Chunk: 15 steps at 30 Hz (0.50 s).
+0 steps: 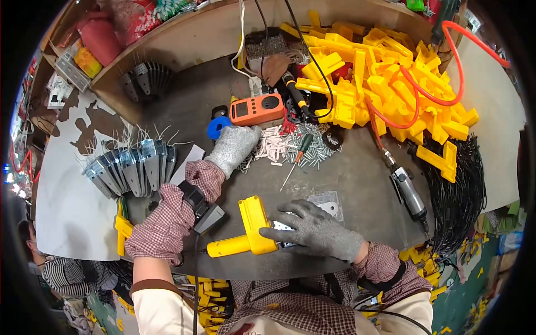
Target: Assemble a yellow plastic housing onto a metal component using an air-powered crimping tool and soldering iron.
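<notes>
My left hand, in a grey glove, reaches forward to the heap of small white and grey plastic tubes and rests at its left edge; what its fingers hold is hidden. My right hand, also gloved, lies flat with fingers spread on a small metal plate and touches the right side of a yellow L-shaped plastic part lying near the table's front edge. A green-handled screwdriver lies on the tubes between the hands.
A big heap of yellow plastic parts fills the back right, with an orange coiled hose across it. An air tool and a bundle of black wires lie right. An orange meter, blue tape roll and folded metal plates stand left.
</notes>
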Motion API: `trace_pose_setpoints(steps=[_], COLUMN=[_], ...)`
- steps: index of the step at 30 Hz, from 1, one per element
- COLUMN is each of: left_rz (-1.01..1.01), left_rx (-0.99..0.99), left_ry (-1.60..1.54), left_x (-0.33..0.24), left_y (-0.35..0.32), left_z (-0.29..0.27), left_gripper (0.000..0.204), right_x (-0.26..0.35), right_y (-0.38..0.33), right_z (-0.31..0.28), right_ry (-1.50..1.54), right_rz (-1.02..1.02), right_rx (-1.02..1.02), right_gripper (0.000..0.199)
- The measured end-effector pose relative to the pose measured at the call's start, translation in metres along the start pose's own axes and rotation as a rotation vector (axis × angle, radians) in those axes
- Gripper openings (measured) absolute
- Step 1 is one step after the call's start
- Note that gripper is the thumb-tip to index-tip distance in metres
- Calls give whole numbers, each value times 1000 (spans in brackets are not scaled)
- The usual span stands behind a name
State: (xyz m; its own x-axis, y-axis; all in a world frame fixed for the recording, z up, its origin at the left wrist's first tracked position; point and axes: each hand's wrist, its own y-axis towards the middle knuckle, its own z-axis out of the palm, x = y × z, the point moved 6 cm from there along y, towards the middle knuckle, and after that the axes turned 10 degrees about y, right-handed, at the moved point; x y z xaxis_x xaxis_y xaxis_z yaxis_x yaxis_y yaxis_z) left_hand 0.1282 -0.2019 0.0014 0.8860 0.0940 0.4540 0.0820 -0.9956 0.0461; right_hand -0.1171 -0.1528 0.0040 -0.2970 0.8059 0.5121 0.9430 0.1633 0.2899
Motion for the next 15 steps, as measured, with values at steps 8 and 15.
trace_pose_setpoints(steps=[8, 15], left_rz=[134, 124], left_rx=[94, 91], left_ry=[-4, -45], left_x=[15, 19], left_y=[7, 7], left_z=[0, -10], left_gripper=[27, 29], right_x=[2, -101], right_y=[-3, 9], right_z=[-16, -89], right_ry=[-58, -82], right_rz=[19, 705], right_rx=[-7, -273], right_gripper=[58, 25])
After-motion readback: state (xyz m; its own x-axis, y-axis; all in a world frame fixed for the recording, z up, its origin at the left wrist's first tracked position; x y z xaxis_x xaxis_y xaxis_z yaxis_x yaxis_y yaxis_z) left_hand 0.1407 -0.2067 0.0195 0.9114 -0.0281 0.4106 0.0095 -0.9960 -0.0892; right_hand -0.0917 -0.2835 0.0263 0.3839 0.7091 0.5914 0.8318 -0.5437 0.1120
